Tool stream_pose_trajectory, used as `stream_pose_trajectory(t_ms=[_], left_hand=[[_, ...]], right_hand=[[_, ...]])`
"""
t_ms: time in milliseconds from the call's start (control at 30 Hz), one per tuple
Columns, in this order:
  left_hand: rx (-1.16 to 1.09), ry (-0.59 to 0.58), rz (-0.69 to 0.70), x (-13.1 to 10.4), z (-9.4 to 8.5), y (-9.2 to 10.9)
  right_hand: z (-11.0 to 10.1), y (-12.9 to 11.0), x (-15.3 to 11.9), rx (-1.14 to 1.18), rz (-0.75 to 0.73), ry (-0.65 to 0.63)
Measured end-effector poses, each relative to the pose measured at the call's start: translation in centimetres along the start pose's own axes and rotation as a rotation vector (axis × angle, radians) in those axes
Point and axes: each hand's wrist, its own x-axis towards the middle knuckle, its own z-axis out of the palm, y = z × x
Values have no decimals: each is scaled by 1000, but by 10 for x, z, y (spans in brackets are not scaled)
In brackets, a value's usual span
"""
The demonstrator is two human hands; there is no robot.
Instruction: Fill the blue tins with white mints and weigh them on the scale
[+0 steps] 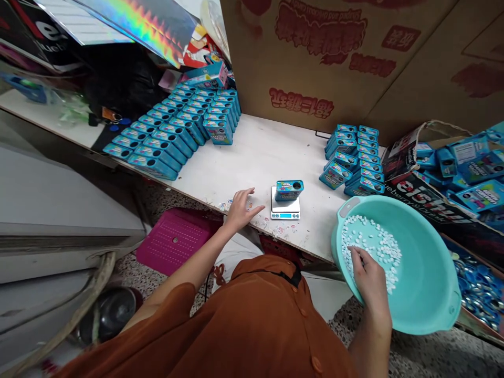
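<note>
A small digital scale (pixel 285 215) lies near the table's front edge, its display lit blue. On its plate stands one blue candy box (pixel 289 191) with a round dark hole in its top. Just left of the scale, my left hand (pixel 241 211) hovers with thumb and fingers apart and nothing in it. My right hand (pixel 368 275) is inside the turquoise basin (pixel 427 278), above the small white candies (pixel 388 252). Its fingers are curled together; whatever they hold, if anything, is hidden.
Rows of blue boxes (pixel 157 139) stand at the table's left, and more boxes (pixel 368 157) stand at the right. A torn carton (pixel 417 197) of loose boxes sits behind the basin. A large cardboard box (pixel 307 68) walls off the back. A magenta stool (pixel 173 239) is below left.
</note>
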Motion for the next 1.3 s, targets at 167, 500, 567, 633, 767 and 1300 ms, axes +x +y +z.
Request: stream_pose_trajectory(t_ms=[167, 500, 567, 633, 767, 1300], left_hand=[[-6, -7, -19, 1, -1, 1], [-60, 42, 54, 9, 2, 11], [-68, 56, 67, 10, 2, 11], [-74, 64, 72, 10, 2, 9], [-87, 85, 74, 8, 4, 1], [-147, 130, 62, -7, 11, -19]], right_hand=[[0, 1, 0, -13, 7, -2], [0, 0, -2, -39, -52, 1], [-2, 4, 1, -59, -97, -15], [-5, 12, 9, -96, -146, -52], [-14, 32, 34, -135, -145, -194], [16, 18, 37, 135, -50, -322]])
